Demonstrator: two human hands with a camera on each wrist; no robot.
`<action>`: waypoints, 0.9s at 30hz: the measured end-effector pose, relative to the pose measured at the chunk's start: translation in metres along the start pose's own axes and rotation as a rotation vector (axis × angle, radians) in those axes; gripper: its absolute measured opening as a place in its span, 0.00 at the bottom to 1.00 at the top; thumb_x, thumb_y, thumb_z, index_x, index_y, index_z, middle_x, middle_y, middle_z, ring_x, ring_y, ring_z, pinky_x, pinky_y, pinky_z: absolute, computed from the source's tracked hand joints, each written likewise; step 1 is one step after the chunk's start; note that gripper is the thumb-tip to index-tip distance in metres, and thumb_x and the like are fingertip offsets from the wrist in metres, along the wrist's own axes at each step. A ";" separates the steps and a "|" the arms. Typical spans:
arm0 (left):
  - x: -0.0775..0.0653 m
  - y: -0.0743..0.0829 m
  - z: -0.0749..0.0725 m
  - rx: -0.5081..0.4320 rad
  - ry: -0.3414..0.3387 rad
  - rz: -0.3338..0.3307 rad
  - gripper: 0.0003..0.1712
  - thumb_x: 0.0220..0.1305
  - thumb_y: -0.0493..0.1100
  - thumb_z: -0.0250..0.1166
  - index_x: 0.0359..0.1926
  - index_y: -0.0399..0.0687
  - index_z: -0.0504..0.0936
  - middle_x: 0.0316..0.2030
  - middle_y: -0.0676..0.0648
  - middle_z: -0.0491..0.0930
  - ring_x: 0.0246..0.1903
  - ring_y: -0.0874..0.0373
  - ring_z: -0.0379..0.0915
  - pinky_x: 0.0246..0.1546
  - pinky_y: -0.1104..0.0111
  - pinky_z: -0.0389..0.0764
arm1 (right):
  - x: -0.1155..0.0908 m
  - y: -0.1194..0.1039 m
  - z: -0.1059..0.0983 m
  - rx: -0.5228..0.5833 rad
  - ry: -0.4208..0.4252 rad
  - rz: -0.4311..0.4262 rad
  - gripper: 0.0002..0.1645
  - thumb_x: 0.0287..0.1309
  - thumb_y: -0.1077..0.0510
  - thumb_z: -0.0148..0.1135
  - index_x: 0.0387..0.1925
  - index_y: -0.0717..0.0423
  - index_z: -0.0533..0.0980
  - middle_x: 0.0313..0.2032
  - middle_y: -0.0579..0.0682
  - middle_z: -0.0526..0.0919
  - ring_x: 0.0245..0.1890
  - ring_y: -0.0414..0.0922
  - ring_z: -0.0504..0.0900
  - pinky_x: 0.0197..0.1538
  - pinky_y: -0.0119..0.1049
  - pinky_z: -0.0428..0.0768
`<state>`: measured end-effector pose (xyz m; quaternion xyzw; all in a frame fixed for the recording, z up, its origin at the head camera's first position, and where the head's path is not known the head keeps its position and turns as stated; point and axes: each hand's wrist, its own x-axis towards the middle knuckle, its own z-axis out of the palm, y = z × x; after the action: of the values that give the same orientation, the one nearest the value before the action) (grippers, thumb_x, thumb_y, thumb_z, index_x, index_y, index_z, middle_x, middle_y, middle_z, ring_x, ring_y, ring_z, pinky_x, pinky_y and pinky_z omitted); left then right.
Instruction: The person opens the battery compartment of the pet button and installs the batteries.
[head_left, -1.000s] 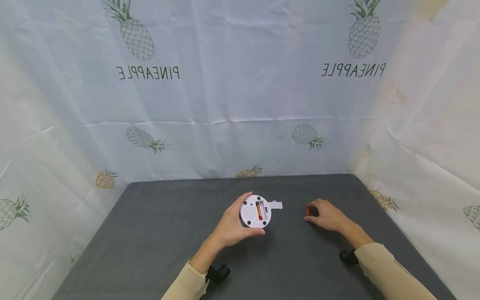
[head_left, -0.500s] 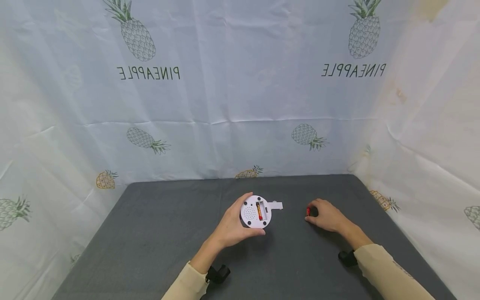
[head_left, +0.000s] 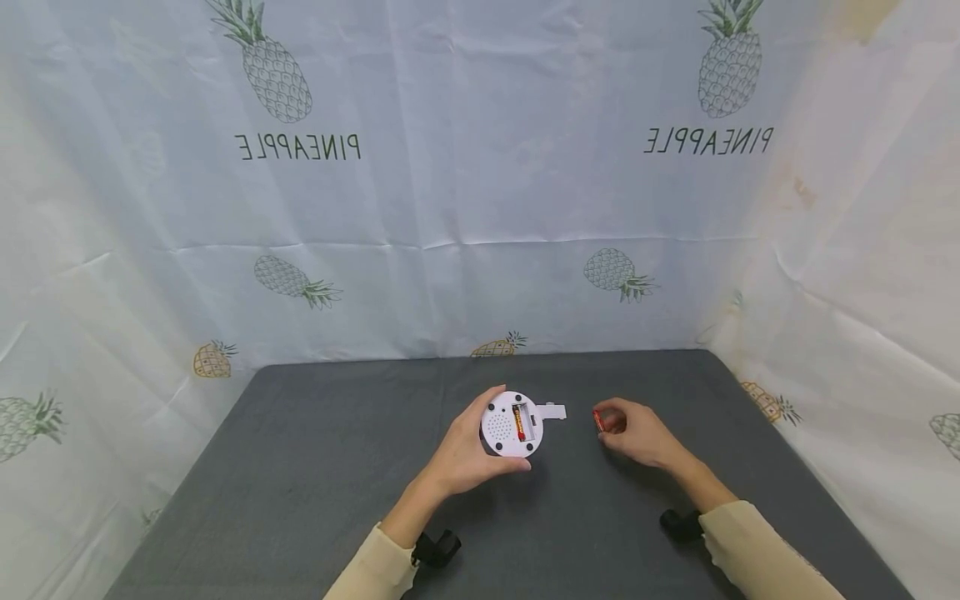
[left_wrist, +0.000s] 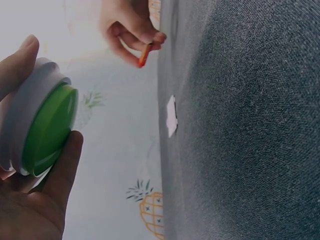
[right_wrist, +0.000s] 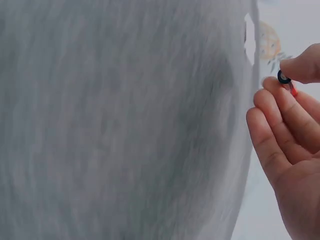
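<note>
My left hand (head_left: 461, 454) grips a round white push-button buzzer (head_left: 498, 427) by its rim, underside toward the head camera. That underside has speaker holes, dark feet and an uncovered battery compartment with one red-and-gold battery (head_left: 519, 422) in its left slot; the right slot shows bare. In the left wrist view its green domed top (left_wrist: 52, 129) faces the table. To the right, my right hand (head_left: 637, 433) pinches a small red battery (head_left: 598, 420) between thumb and fingers, held above the table. The right wrist view shows one dark end of this battery (right_wrist: 284, 77) by the thumb.
A small white battery cover (head_left: 552, 411) lies on the dark grey table (head_left: 337, 483), just beyond the buzzer in the head view. Behind and at both sides hangs a white pineapple-print curtain (head_left: 480, 183). Black camera mounts (head_left: 437, 548) sit at both wrists.
My right hand has moved left toward the buzzer and lifted the red battery, which now tilts. My left hand and the buzzer have stayed in place.
</note>
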<state>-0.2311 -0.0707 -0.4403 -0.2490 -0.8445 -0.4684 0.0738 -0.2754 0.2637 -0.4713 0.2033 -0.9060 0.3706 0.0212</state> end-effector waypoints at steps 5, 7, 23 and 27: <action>-0.001 -0.001 0.000 0.002 -0.006 -0.003 0.60 0.42 0.55 0.85 0.75 0.59 0.63 0.61 0.55 0.73 0.51 0.59 0.71 0.52 0.58 0.74 | 0.001 -0.016 0.008 0.084 0.014 -0.007 0.23 0.56 0.63 0.73 0.54 0.59 0.78 0.32 0.43 0.82 0.31 0.40 0.79 0.37 0.36 0.78; -0.001 -0.002 0.001 0.003 -0.007 -0.005 0.60 0.43 0.55 0.85 0.75 0.59 0.63 0.60 0.55 0.73 0.51 0.59 0.71 0.52 0.58 0.74 | 0.002 -0.024 0.011 0.111 0.021 -0.007 0.24 0.55 0.62 0.74 0.53 0.59 0.79 0.32 0.44 0.82 0.30 0.40 0.79 0.37 0.35 0.78; 0.000 0.000 0.000 0.003 -0.019 -0.009 0.61 0.45 0.57 0.84 0.76 0.56 0.61 0.61 0.53 0.73 0.51 0.58 0.71 0.51 0.58 0.74 | 0.003 -0.084 0.020 0.219 0.054 -0.128 0.26 0.56 0.56 0.76 0.55 0.56 0.78 0.34 0.43 0.82 0.34 0.41 0.82 0.42 0.36 0.80; 0.000 -0.001 0.000 -0.001 -0.028 -0.003 0.60 0.46 0.56 0.84 0.76 0.55 0.60 0.61 0.52 0.73 0.51 0.58 0.71 0.51 0.58 0.75 | 0.004 -0.096 0.020 0.239 0.044 -0.158 0.26 0.56 0.56 0.77 0.56 0.55 0.78 0.35 0.43 0.83 0.33 0.41 0.82 0.41 0.36 0.80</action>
<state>-0.2315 -0.0707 -0.4411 -0.2541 -0.8457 -0.4653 0.0611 -0.2398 0.1872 -0.4214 0.2669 -0.8360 0.4772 0.0460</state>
